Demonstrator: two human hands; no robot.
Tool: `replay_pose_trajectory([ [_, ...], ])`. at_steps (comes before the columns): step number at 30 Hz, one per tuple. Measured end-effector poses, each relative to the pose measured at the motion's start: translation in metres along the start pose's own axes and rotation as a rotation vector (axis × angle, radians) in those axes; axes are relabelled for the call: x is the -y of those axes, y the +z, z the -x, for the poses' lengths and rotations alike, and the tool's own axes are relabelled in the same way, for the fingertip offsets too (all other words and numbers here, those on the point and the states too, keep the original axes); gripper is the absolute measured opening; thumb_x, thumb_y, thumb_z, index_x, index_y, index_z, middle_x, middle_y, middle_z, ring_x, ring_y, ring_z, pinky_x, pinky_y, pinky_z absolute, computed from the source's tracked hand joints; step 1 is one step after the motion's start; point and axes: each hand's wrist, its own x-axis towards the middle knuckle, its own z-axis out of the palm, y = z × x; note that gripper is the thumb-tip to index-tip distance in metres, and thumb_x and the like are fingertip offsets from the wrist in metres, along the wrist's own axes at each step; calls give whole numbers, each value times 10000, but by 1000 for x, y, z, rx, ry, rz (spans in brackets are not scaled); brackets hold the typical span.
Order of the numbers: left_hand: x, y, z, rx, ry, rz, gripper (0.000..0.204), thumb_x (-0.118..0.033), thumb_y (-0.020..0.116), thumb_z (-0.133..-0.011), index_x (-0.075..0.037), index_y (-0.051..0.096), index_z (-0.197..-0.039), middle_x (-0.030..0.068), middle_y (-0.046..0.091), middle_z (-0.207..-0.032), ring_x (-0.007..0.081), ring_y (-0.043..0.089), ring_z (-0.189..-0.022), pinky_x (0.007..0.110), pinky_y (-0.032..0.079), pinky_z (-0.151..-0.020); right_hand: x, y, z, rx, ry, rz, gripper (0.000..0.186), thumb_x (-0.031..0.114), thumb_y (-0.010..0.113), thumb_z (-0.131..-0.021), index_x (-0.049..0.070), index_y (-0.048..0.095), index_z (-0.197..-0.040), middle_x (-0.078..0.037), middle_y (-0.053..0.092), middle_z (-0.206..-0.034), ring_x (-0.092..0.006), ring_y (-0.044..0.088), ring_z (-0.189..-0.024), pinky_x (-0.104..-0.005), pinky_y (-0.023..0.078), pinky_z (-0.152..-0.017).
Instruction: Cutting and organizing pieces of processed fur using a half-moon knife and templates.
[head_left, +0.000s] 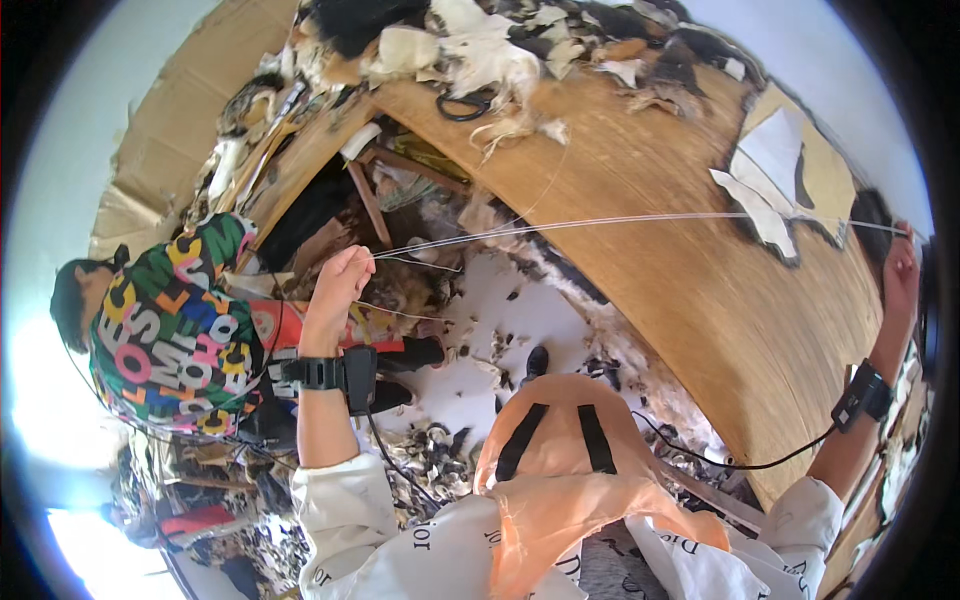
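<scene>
White thread (pixel 600 221) in several strands is stretched between my two widely spread hands, above the floor gap and the wooden table. Its strands are pinched in the closed fingers of my left hand (pixel 342 280), with loose ends hanging just beside it. At the far right, my right hand (pixel 901 262) is raised with its fingers closed around the other end of the thread. Behind the thread, pale cut fur or hide pieces (pixel 780 170) with dark edges lie on the table near my right hand.
A wooden table (pixel 640 240) curves across the right, with fur scraps (pixel 490 50) and black-handled scissors (pixel 463 106) along its far side. A person in a letter-patterned garment (pixel 180 335) sits close at my left. Scraps litter the floor (pixel 500 310). Cables (pixel 720 464) run from my wrist devices.
</scene>
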Motion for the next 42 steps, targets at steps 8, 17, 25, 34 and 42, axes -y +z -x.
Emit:
replay_pose_trajectory([
  [8,14,12,-9,91,-42,-12,262,-272,440,-926,-117,484,-719,-77,363,-613,12,294,-529,176,205,-464,143,-45,64,-48,-43,-98,246,42,340,-948,-106,412,-1130,-25,359,-663,-106,366,-555,-232,330,-497],
  [17,-36,32,-66,218,244,-804,398,-82,583,-757,-75,581,-1155,65,645,-836,125,591,-722,261,468,-682,149,-6,253,-481,-860,603,209,66,459,-923,-111,508,-1024,-108,553,-903,-152,533,-800,-217,501,-749],
  [25,-203,230,-206,398,769,-501,249,-199,571,-858,-1,643,-991,85,667,-840,115,602,-766,234,455,-699,63,52,278,-675,-925,875,220,36,515,-889,-50,528,-1092,-90,594,-935,-156,599,-847,-229,521,-797],
  [34,-166,451,-167,910,1441,-527,296,-198,495,-872,-44,585,-1109,129,566,-1157,304,454,-1142,416,350,-968,-98,40,156,-1145,-42,1742,192,135,633,-786,69,647,-966,0,598,-746,-108,536,-661,-245,436,-626],
  [42,-153,445,-140,938,1195,-953,608,-333,449,-896,-27,237,-1377,143,153,-1464,326,119,-1353,579,133,-1031,-195,38,46,-541,-71,1979,185,99,658,-716,60,640,-896,-126,571,-882,-293,560,-862,-372,458,-748],
])
